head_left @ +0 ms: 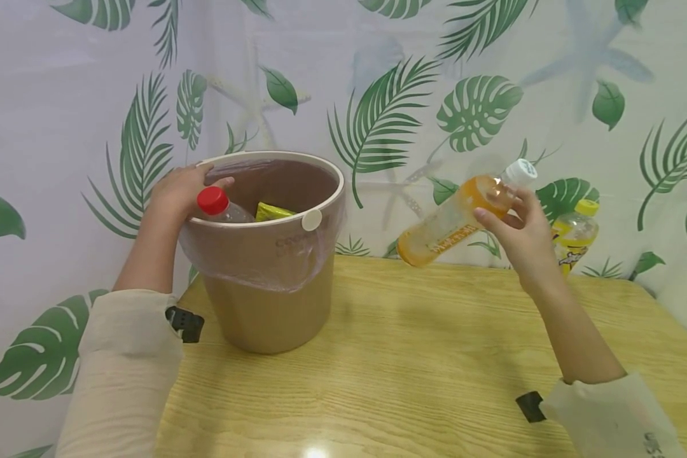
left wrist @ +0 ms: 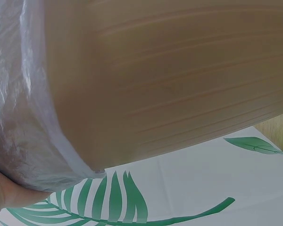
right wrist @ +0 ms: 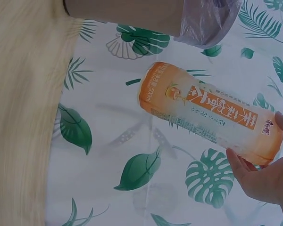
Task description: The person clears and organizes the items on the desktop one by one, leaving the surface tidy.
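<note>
A brown trash bin (head_left: 266, 305) lined with a thin clear plastic bag (head_left: 263, 264) stands on the table's left side. My left hand (head_left: 179, 189) grips its left rim, some fingers reaching over the inside; in the left wrist view only part of that hand (left wrist: 12, 193) shows against the bag. Inside the bin, a red-capped bottle (head_left: 213, 201) leans near the rim beside a yellow wrapper (head_left: 273, 212). To the right, my right hand (head_left: 523, 238) holds a tilted drink bottle (head_left: 443, 232) with an orange label and white cap, raised above the tabletop. Its base points toward the bin.
Behind my right hand a yellow-capped bottle (head_left: 575, 238) stands at the back of the wooden table (head_left: 389, 375), partly hidden. A leaf-patterned curtain (head_left: 315, 114) hangs along the back and left.
</note>
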Demonstrator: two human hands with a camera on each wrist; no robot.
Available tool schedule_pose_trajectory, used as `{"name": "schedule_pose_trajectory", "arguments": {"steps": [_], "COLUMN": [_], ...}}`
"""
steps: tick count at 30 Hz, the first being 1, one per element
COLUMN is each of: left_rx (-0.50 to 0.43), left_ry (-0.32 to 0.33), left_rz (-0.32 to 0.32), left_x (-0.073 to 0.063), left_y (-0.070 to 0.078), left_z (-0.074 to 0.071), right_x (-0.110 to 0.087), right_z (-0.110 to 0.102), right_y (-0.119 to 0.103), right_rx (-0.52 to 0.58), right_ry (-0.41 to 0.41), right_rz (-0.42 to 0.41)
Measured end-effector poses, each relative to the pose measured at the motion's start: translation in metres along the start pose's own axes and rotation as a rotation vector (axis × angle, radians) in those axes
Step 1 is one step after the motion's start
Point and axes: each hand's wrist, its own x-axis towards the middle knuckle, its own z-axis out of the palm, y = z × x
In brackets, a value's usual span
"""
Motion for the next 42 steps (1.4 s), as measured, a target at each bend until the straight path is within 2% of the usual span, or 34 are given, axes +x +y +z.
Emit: {"name": "schedule_pose_trajectory", "arguments": {"steps": [5, 18, 26, 36, 42], "left_rx": [0.004, -0.004, 0.003, -0.009, -0.009], "left_ry": [0.002, -0.001, 0.006, 0.013, 0.014], "left_rz": [-0.001, -0.01, -0.005, -0.011, -0.012], "left_x": [0.001, 0.001, 0.0, 0.001, 0.001], "left_y": [-0.001, -0.001, 0.001, 0.0, -0.001], "left_z": [0.0, 0.001, 0.0, 0.001, 0.002], "right_x": [-0.002, -0.002, -0.002, -0.004, -0.002], "right_z": [0.003, 0.016, 0.023, 0.037, 0.046], "right_y": [-0.004, -0.016, -0.027, -0.034, -0.04], "right_rx": [0.05, 0.3, 0.396, 0.658, 0.768], "right_ry": [0.0, 0.016, 0.025, 0.023, 0.009], "right_rz": [-0.018, -0.057, -0.083, -0.155, -0.21]}}
